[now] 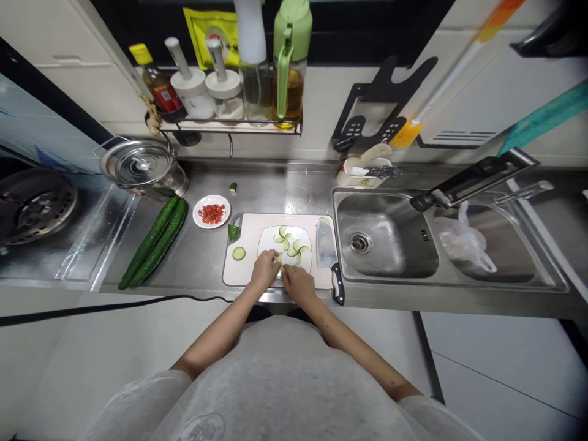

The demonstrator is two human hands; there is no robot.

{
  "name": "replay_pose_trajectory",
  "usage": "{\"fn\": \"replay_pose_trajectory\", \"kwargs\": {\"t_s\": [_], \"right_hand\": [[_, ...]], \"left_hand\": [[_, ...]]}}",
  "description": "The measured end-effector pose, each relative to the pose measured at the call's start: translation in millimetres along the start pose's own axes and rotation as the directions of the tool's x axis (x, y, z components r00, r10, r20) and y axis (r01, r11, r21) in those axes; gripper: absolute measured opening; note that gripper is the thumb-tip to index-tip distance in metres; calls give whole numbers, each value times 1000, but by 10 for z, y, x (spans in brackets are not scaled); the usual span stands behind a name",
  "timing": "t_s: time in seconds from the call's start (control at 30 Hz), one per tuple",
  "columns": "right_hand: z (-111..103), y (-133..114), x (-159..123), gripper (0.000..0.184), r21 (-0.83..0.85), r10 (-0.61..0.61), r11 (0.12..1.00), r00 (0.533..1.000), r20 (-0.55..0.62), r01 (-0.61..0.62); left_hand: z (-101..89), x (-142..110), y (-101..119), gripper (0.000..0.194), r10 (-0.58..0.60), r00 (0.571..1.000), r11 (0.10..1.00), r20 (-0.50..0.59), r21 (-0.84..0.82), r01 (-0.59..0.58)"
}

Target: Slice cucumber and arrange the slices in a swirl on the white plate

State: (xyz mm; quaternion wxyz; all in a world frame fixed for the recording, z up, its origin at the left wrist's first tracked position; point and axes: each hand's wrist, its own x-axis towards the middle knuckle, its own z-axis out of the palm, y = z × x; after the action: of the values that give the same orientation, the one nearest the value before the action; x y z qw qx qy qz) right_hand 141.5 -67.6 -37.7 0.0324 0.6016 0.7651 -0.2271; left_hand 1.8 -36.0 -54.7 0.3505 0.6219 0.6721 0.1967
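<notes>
My left hand point(265, 270) and my right hand point(299, 286) meet over the near part of a white square plate point(303, 235). The fingers of both are closed in a pinch around a small pale cucumber slice point(279, 258), mostly hidden by the fingertips. Curved cucumber slices point(289, 244) with green rims lie in a swirling pattern on the plate. Under it is a pale pink cutting board point(248, 269). A round cucumber slice point(238, 253) rests on the board's left side, and a cucumber chunk point(234, 232) by its handle. The knife point(327, 244) lies along its right side.
Two whole cucumbers point(158, 242) lie left, near a lidded steel pot point(142, 165). A small dish point(198, 212) holds chopped red bits. The double sink point(386, 245) is at right, with a plastic bag point(466, 239). Condiment bottles stand on a wall rack point(220, 127).
</notes>
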Motion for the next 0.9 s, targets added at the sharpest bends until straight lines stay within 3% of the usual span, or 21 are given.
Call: {"fn": "replay_pose_trajectory", "kwargs": {"t_s": [0.9], "right_hand": [[-8,7,-21,32,-17,-2,1000,1000,4,2]], "left_hand": [[19,-18,-18,17,29,1000,996,-6,87,-29]]}}
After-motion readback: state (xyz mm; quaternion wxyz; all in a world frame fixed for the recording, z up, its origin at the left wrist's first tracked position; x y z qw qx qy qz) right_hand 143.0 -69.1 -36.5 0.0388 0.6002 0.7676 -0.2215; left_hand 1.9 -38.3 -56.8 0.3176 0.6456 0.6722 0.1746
